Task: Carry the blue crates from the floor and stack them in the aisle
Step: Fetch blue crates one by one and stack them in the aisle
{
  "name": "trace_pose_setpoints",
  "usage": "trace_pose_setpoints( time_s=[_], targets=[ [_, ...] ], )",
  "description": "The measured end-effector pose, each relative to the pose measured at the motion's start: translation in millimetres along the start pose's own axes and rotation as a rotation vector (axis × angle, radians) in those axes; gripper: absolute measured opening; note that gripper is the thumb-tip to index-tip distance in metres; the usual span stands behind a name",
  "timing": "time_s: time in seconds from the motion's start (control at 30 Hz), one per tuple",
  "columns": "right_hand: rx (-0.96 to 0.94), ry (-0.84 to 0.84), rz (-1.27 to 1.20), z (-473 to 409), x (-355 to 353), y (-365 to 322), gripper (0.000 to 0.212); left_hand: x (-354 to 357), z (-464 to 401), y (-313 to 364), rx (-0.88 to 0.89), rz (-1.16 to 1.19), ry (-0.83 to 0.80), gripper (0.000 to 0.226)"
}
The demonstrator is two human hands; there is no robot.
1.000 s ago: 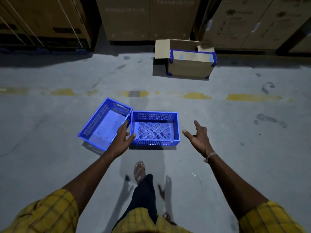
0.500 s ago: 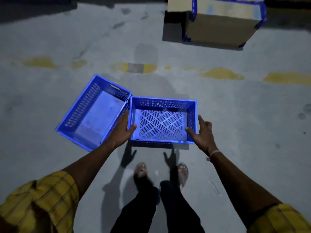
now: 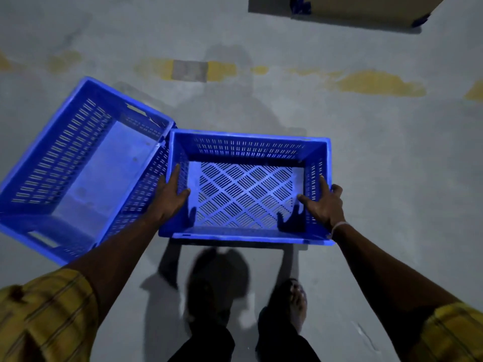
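Note:
Two empty blue crates sit side by side on the grey concrete floor. The lattice-bottomed crate (image 3: 248, 148) lies straight in front of me. My left hand (image 3: 168, 199) grips its left wall, thumb inside and fingers outside. On its right wall my right hand (image 3: 325, 203) holds the same way, thumb inside the crate. The second blue crate (image 3: 91, 176), with a solid bottom and slotted walls, lies angled to the left, its corner touching the first crate.
A cardboard box with blue tape (image 3: 366, 9) stands on the floor at the top right. A worn yellow line (image 3: 376, 83) runs across the floor beyond the crates. My feet (image 3: 295, 304) are just behind the near crate.
I have bent lower and closer to the crates. Both hands moved from the air onto the side walls of the lattice-bottomed crate and closed around them.

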State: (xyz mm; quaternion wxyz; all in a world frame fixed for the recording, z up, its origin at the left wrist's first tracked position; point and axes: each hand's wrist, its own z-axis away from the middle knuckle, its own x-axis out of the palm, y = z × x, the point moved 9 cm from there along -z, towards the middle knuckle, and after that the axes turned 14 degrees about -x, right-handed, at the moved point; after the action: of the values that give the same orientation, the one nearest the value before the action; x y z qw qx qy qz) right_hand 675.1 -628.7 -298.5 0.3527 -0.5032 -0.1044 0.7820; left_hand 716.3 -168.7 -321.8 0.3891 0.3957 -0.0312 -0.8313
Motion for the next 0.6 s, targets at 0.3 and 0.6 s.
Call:
trace_pose_setpoints(
  time_s=[0.3,0.6],
  targets=[
    [0.060,0.041,-0.017,-25,-10,11,0.089,-7,-24,6,-0.048,0.104,0.055,0.070],
    [0.057,0.055,0.121,9,-110,-31,0.085,-74,50,87,0.096,0.080,0.071,0.065]
  ],
)
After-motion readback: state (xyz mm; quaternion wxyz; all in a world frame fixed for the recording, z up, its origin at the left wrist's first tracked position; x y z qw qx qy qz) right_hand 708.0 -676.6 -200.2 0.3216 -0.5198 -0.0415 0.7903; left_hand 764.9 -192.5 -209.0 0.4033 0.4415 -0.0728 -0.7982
